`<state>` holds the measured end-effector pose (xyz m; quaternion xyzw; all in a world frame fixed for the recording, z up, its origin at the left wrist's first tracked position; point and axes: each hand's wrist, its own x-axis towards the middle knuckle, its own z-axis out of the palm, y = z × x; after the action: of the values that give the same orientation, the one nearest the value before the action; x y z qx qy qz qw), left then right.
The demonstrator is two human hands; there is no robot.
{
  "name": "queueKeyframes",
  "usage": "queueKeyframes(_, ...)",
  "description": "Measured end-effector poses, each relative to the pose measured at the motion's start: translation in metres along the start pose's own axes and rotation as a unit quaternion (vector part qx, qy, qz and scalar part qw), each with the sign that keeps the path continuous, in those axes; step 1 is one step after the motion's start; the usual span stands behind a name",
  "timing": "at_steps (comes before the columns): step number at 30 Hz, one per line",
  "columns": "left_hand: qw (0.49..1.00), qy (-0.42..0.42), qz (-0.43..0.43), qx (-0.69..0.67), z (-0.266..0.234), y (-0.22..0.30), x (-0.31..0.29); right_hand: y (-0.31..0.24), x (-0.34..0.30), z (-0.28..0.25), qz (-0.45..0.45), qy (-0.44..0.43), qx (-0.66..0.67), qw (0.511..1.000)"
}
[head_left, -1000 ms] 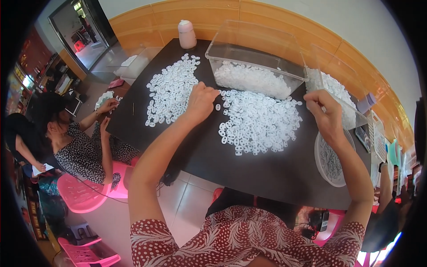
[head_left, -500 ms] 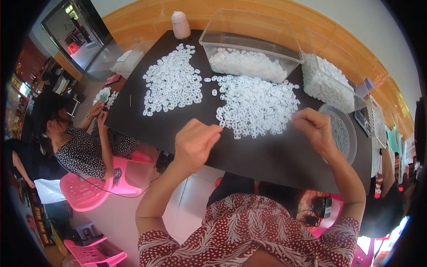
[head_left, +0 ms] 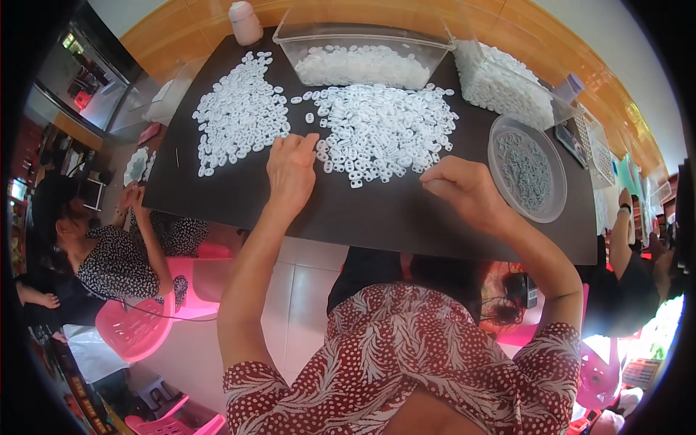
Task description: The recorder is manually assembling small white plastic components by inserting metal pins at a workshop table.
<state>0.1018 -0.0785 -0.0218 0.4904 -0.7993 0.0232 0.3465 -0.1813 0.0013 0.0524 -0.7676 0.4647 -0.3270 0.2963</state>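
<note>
My left hand [head_left: 291, 172] is over the dark table between two piles of small white oval plastic pieces with two holes each. Its bent fingers touch the near right edge of the left pile [head_left: 243, 112], with the thumb side beside the right pile [head_left: 384, 130]. The fingers are drawn together, and what they hold, if anything, is hidden. My right hand [head_left: 467, 190] is closed, its thumb and curled fingertips pinched at the near right edge of the right pile. I cannot make out anything between those fingertips.
Behind the piles stand a clear bin [head_left: 362, 61] and another bin [head_left: 507, 83], both holding white pieces. A round tub [head_left: 528, 168] of small grey parts is at right, near a phone [head_left: 571, 145]. A pink bottle [head_left: 245, 23] stands far left. A person [head_left: 119, 254] sits at left.
My view has shifted, so the table sits higher. My left hand has moved left and away from me to the left pile's edge. My right hand has come inward to the right pile's near edge.
</note>
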Motion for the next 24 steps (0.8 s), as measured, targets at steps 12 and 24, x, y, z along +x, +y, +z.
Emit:
queueKeyframes(12,0.999,0.033,0.032,0.010,0.018,-0.012,0.025,0.007,-0.018,0.003,0.019,0.017,0.024,0.999)
queueKeyframes(24,0.995,-0.014,0.073,0.068,0.024,-0.042,0.067,0.013,-0.024,-0.002,0.023,0.031,0.030,0.999)
